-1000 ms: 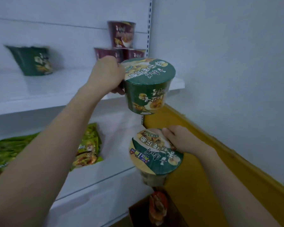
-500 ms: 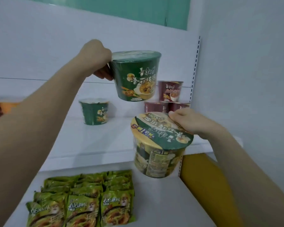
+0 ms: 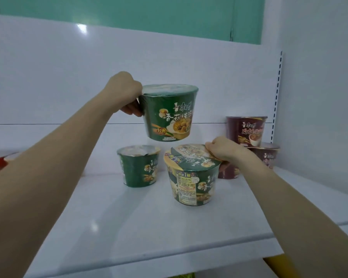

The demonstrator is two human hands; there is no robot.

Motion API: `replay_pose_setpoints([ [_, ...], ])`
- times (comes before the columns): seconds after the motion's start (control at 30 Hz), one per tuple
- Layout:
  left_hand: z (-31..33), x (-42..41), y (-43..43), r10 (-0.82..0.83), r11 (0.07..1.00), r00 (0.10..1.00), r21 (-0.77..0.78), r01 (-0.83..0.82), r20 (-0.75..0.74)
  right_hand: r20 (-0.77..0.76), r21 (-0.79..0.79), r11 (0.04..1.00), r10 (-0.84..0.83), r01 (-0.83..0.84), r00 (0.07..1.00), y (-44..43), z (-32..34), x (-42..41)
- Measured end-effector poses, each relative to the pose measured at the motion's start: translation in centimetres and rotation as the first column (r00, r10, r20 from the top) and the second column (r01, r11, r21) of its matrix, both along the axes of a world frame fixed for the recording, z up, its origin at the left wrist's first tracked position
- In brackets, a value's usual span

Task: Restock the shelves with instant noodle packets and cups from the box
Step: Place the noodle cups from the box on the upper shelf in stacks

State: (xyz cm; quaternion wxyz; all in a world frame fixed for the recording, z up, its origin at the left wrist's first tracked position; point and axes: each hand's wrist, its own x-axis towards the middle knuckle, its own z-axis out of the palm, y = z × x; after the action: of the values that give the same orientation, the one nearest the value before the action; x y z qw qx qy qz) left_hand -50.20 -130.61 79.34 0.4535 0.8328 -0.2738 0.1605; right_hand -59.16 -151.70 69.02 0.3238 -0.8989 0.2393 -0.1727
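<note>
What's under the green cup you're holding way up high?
Under the raised green cup in the left hand stands another green cup on the shelf. Air separates them. Nothing hides there.

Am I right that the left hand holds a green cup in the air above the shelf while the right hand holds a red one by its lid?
Not quite. In the head view the right hand grips the lid of a green and yellow cup, not a red one. The left hand does hold a green cup above the shelf.

Back panel (image 3: 48, 77): white, glossy, 1 light glare near its top. Teal wall (image 3: 129, 15) above the panel. Slotted upright rail (image 3: 277, 93), white, at the right edge. Yellow piece (image 3: 277, 265), bottom right, partly hidden.
</note>
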Motion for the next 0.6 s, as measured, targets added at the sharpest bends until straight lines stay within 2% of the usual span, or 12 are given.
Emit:
replay_pose_setpoints([
  [0.37,-1.7,6.3,-0.8,0.142,0.99,0.985,-0.005,-0.143,-0.097,-0.125,0.068,0.998,0.018,-0.009,0.992,-3.8,-1.1,8.5],
  [0.6,-2.9,8.3,-2.7,0.157,0.988,0.979,0.031,-0.154,-0.127,-0.16,0.122,0.993,0.023,-0.004,0.987,-5.7,-1.9,12.9],
])
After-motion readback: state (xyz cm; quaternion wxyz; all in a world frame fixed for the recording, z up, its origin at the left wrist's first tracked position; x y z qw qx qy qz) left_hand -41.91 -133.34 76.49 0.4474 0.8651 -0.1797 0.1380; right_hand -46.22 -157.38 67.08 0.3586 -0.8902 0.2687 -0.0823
